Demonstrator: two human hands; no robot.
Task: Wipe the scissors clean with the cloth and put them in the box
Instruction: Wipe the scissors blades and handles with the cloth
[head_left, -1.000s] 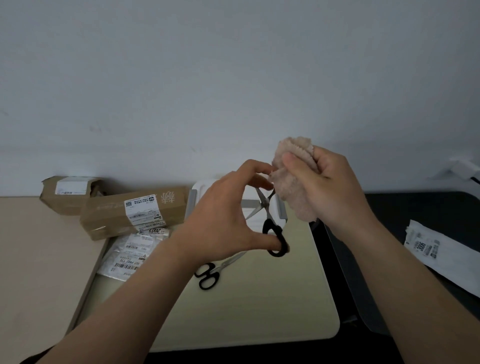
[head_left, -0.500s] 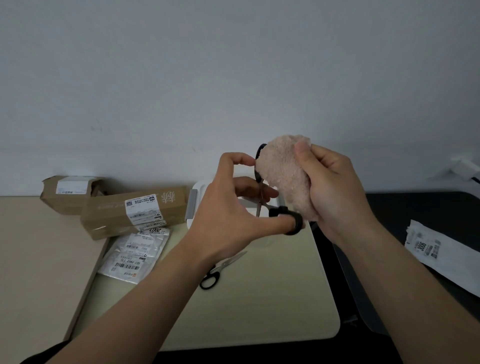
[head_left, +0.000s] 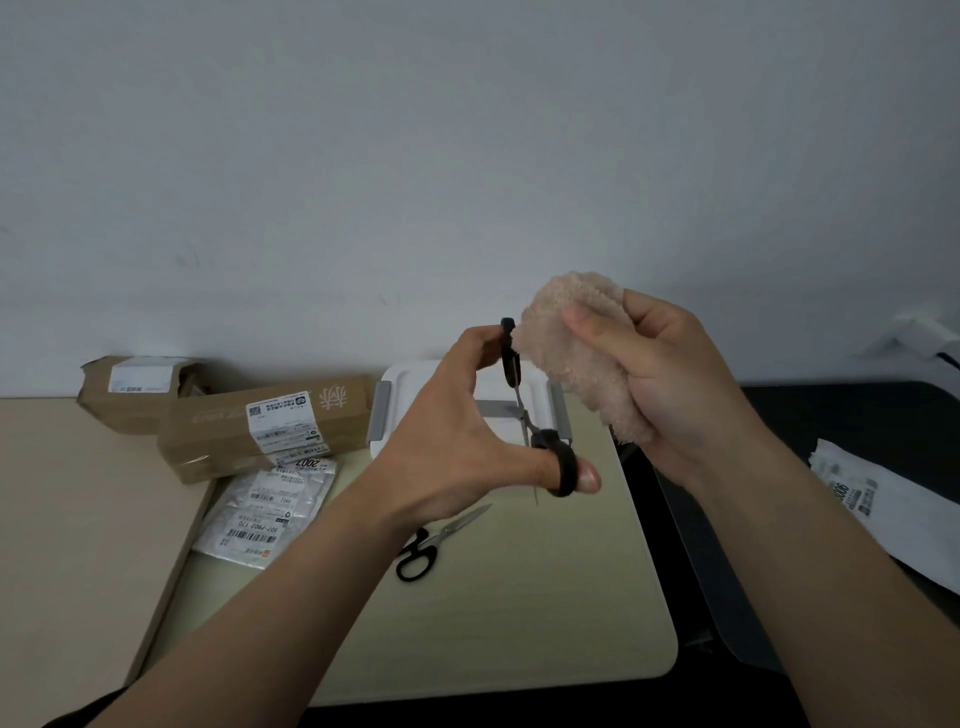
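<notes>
Head cam: box (head_left: 415, 376) part-hidden behind L hand (head_left: 457, 441) w/ scissors (head_left: 510, 364).

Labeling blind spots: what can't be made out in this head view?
Head view.
box: middle and front hidden behind left hand and held scissors.
cloth: contact with the scissors' upper handle unclear, they overlap.
parcel labels: print too small.
white bag: cut off by right edge.

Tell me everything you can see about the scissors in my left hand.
The scissors have black handles and silver metal blades. They are spread open and held in the air over the table, in front of the white box. The left hand grips them, thumb through the lower loop, fingers on the upper handle. The fluffy beige cloth in the right hand touches that upper handle.
</notes>
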